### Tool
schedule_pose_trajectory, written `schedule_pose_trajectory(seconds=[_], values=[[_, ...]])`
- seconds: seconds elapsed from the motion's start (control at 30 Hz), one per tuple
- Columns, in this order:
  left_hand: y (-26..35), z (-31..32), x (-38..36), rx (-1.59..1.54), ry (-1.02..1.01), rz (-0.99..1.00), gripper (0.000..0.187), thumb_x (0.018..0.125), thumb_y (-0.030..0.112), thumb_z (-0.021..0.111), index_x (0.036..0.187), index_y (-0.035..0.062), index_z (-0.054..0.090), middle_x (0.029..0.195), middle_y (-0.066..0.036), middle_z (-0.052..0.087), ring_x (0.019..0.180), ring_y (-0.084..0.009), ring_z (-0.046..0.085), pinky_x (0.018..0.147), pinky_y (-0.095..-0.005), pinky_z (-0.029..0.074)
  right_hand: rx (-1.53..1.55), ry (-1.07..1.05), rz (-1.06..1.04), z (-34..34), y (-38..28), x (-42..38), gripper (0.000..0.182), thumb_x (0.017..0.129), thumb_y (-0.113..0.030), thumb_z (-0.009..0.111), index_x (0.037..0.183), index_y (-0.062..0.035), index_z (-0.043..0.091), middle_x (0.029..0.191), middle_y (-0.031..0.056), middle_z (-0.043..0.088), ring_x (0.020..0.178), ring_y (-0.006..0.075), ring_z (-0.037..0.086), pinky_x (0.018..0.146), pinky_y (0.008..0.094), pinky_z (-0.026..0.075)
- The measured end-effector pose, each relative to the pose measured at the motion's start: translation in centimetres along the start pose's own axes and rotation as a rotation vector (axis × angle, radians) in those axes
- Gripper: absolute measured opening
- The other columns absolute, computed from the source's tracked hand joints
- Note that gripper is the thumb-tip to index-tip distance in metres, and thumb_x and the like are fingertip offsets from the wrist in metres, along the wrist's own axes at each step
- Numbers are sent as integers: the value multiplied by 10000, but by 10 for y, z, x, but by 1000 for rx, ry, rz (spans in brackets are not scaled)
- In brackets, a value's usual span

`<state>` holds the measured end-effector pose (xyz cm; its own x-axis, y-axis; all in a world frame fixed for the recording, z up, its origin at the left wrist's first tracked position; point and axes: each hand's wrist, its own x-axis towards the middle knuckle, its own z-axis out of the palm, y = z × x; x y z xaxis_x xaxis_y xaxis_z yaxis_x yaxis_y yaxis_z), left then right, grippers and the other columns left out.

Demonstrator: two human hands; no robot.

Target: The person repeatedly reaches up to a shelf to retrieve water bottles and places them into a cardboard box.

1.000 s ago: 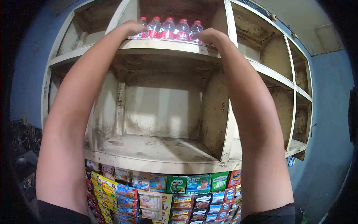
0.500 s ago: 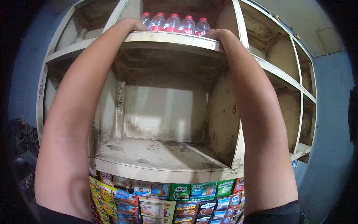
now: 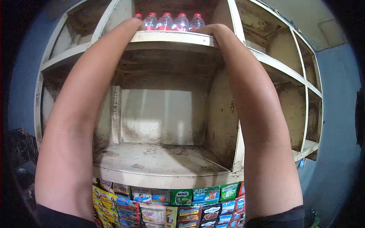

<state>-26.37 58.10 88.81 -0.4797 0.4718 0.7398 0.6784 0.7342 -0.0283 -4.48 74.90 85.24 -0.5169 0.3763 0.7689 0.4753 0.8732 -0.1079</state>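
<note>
A row of clear water bottles (image 3: 166, 22) with red caps and red labels stands upright on the upper shelf (image 3: 171, 37). At the row's left end is my left hand (image 3: 137, 24), covering most of the leftmost bottle; its fingers are largely hidden. My right hand (image 3: 213, 29) is at the other end, its fingers bent inward against the low part of the rightmost bottle. Between them, the two hands clasp the row. Both arms reach up and forward past the shelf's front edge, which hides the bottle bases.
Below is a stained shelf compartment (image 3: 159, 155) with dirty walls. More compartments (image 3: 289, 60) flank it on the right. Rows of drink sachets (image 3: 182, 197) hang under the lowest shelf edge. A blue wall (image 3: 338, 98) stands at the right.
The view has shifted slightly, so shelf and bottles appear further left. Both hands have moved inward against the row, and the bottles sit a little deeper, with less of their labels showing.
</note>
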Motion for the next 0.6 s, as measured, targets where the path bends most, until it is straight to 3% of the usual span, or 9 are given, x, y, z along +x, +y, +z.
schedule_pose_trajectory(seconds=[0.17,0.3,0.4,0.43,0.5,0.6], values=[[-4,5,7,78,54,-61,540,769,409,682,1178,58,653,1240,-143,622,1114,-300,611,950,-443,473,-58,30,-216,-7,12,18,577,734,-379,768,1283,-317,602,1312,40,594,1196,239,561,995,428,435],[-6,7,-1,103,65,-58,551,748,410,699,1168,56,658,1211,-152,634,1088,-302,623,928,-435,487,-286,161,-220,-6,10,25,594,723,-338,773,1290,-323,595,1326,22,586,1210,239,554,996,433,434],[-6,7,-12,118,94,-50,559,733,411,712,1160,54,662,1188,-160,642,1068,-304,632,912,-429,497,-86,333,-182,2,14,34,583,709,-336,786,1266,-321,613,1319,14,593,1213,229,559,1013,438,425],[-4,7,-16,130,108,-44,562,727,412,716,1157,54,664,1181,-162,645,1062,-304,635,907,-427,500,-129,290,-142,0,13,36,579,697,-352,792,1250,-311,626,1312,11,598,1213,228,560,1023,431,425],[0,4,-29,164,173,-20,568,717,412,725,1152,53,667,1166,-167,650,1049,-305,641,897,-423,507,-175,253,-106,-4,16,44,575,685,-367,798,1233,-300,639,1305,8,603,1214,227,562,1032,424,424],[18,-3,-57,138,467,63,576,701,414,738,1144,51,671,1144,-174,659,1029,-306,650,881,-417,517,-167,312,-259,-10,18,35,534,699,-387,779,1209,-280,656,1287,17,616,1208,237,568,1016,411,444]])
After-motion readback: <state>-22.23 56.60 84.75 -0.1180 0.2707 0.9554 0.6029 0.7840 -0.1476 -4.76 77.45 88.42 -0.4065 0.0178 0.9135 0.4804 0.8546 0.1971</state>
